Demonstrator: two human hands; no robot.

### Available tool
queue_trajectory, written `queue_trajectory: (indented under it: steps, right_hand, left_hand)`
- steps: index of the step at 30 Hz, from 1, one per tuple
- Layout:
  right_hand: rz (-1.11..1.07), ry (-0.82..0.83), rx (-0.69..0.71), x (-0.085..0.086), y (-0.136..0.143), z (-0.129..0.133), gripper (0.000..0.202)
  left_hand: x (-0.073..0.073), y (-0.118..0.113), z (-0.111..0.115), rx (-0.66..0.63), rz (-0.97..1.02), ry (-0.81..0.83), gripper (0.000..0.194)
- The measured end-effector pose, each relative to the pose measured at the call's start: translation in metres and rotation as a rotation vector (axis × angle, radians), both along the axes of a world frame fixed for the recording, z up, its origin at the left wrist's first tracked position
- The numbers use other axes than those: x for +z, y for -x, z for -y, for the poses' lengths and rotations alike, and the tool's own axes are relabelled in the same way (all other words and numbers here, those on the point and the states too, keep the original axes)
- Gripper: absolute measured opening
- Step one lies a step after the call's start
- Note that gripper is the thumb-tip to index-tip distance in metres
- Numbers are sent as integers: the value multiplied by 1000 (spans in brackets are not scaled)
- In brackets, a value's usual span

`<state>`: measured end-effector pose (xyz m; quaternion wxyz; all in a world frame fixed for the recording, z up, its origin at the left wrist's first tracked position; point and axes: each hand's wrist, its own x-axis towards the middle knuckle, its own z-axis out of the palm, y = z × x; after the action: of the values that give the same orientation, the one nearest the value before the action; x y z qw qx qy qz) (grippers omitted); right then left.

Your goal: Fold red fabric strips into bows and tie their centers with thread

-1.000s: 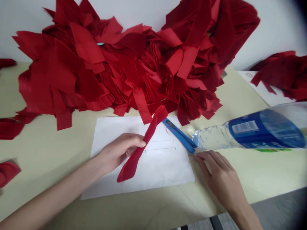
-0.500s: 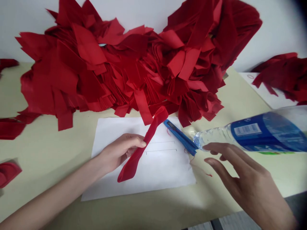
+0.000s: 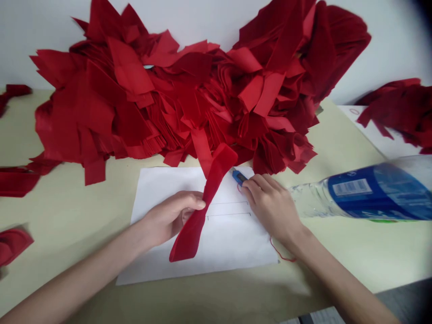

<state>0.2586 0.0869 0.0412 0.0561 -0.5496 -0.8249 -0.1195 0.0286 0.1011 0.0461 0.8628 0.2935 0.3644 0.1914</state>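
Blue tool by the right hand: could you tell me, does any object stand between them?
Nothing visible does. The right hand is right at the blue tool, covering part of it; its grip is hidden. The red strip in the left hand is to one side, the bottle to the other.

Soft light, faint shadows across the table (image 3: 67, 207), darkened upper-right corner
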Motion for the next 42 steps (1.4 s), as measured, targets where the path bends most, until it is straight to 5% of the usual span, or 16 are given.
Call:
queue_trajectory:
  steps: [5, 9, 12, 17, 23, 34, 42]
  right_hand:
    - [-300, 152, 28, 5, -2, 2, 18]
    - [-747, 465, -4, 29, 4, 6, 14]
    - [-861, 549, 32, 44, 5, 7, 15]
    - [-527, 227, -79, 35, -8, 0, 9]
    - [-115, 95, -149, 4, -9, 2, 15]
    - [-501, 185, -95, 13, -13, -9, 9]
    - [-104, -36, -72, 1, -6, 3, 18]
  left_hand:
    - [2, 3, -1, 8, 263, -154, 9]
    - [1, 4, -1, 51, 263, -147, 7]
    - [-3, 5, 0, 106, 269, -95, 11]
    - [-9, 7, 0, 102, 245, -49, 24]
    - [-10, 7, -2, 105, 252, -77, 19]
    - [-11, 5, -1, 109, 272, -42, 17]
    - [-13, 4, -1, 117, 240, -48, 19]
